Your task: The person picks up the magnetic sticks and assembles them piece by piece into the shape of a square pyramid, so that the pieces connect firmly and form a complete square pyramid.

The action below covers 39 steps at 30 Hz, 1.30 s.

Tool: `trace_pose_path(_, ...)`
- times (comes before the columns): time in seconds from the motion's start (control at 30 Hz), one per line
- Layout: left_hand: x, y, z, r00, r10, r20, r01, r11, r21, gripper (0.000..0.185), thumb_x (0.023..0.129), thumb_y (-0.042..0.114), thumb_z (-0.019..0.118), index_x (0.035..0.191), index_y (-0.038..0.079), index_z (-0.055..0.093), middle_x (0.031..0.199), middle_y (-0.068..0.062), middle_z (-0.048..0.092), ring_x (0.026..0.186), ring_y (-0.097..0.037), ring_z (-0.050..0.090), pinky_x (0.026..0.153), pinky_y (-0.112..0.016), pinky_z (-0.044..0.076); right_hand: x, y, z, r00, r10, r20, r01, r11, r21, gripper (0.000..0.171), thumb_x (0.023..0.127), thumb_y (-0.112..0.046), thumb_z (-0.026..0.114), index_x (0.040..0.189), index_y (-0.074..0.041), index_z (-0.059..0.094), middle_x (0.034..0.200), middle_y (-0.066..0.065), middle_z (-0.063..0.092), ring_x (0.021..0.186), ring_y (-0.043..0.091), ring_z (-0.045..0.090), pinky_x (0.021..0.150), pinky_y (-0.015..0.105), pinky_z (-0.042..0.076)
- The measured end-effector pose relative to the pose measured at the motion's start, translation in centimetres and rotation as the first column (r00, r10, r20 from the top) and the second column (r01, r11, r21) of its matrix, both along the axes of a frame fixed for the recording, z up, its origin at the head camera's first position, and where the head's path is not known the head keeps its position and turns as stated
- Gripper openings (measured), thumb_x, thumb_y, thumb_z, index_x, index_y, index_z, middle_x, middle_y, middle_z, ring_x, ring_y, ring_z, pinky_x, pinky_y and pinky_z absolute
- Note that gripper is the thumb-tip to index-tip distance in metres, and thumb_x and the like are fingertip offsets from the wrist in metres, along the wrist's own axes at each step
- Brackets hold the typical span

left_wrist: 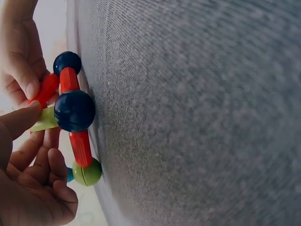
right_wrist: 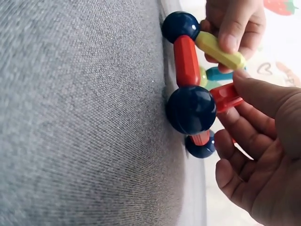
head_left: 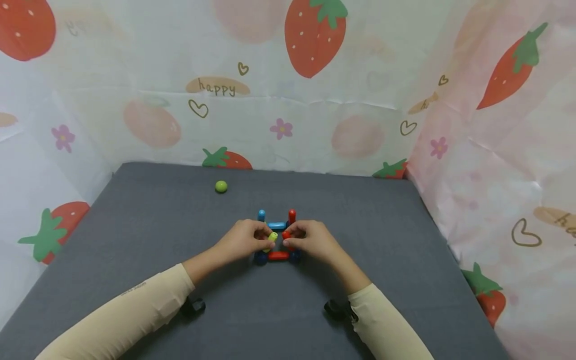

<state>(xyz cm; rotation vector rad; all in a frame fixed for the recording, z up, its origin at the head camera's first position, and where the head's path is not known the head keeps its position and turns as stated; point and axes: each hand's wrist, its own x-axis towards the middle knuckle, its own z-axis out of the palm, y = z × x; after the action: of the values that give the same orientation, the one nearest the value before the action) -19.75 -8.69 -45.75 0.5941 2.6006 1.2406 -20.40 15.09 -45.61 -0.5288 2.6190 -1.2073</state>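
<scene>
Left hand pinching yellow-green rod, right hand pinching upright red rod, both rising from dark blue balls of rod-and-ball frame sitting mid-desk, green ball lying apart near far edge

two hands, one green ball lying loose, and one rod-and-ball frame on one grey table.
</scene>
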Motion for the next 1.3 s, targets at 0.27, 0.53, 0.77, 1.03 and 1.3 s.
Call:
trace_pose_path(0.27,0.0,0.1,-0.1,1.000,0.004,0.001,-0.004,1.000,-0.009,0.013,0.094,0.027,0.077,0.103,0.017,0.077,0.082,0.008,0.071,0.069,-0.013,0.063,0.063,-0.033,0.052,-0.1,-0.4,0.0,1.000,-0.026,0.010,0.026,0.999,0.020,0.018,0.092,-0.028,0.079,0.106,-0.017,0.076,0.092,-0.005,0.073,0.080,0.012,0.066,0.073,0.033,0.055)
trace_pose_path(0.53,0.0,0.2,0.2,1.000,0.027,-0.010,-0.027,1.000,-0.008,0.014,0.094,0.027,0.076,0.103,0.016,0.076,0.083,0.008,0.071,0.071,-0.012,0.064,0.064,-0.033,0.053,-0.3,-0.6,0.4,1.000,-0.026,0.004,0.026,0.999,0.029,0.018,0.092,-0.029,0.079,0.106,-0.017,0.076,0.091,-0.005,0.073,0.079,0.012,0.066,0.070,0.032,0.054)
trace_pose_path(0.77,0.2,0.3,-0.2,0.999,0.033,-0.004,-0.033,0.999,-0.016,0.015,0.094,0.027,0.076,0.104,0.015,0.076,0.084,0.008,0.071,0.071,-0.011,0.064,0.063,-0.031,0.053,-0.2,-0.6,0.1,1.000,-0.024,0.018,0.023,0.999,0.036,0.020,0.093,-0.029,0.078,0.108,-0.016,0.076,0.092,-0.005,0.074,0.080,0.012,0.066,0.072,0.032,0.055)
trace_pose_path(1.03,0.4,-0.2,-0.2,1.000,0.031,-0.001,-0.031,0.999,-0.011,0.017,0.094,0.029,0.077,0.106,0.016,0.075,0.086,0.007,0.070,0.075,-0.012,0.063,0.068,-0.031,0.052,-0.1,0.0,0.0,1.000,0.016,0.012,-0.016,1.000,0.001,0.021,0.094,-0.030,0.077,0.112,-0.019,0.075,0.097,-0.006,0.074,0.085,0.011,0.068,0.077,0.034,0.056)
trace_pose_path(1.3,-0.3,-2.6,0.7,0.999,0.050,0.002,-0.050,0.998,-0.032,0.026,0.096,0.032,0.074,0.114,0.015,0.075,0.096,0.006,0.072,0.085,-0.014,0.063,0.071,-0.034,0.052,-1.1,1.9,1.2,0.997,0.041,-0.070,-0.037,0.998,0.058,0.025,0.096,-0.033,0.074,0.116,-0.018,0.075,0.102,-0.008,0.072,0.094,0.013,0.064,0.079,0.035,0.053)
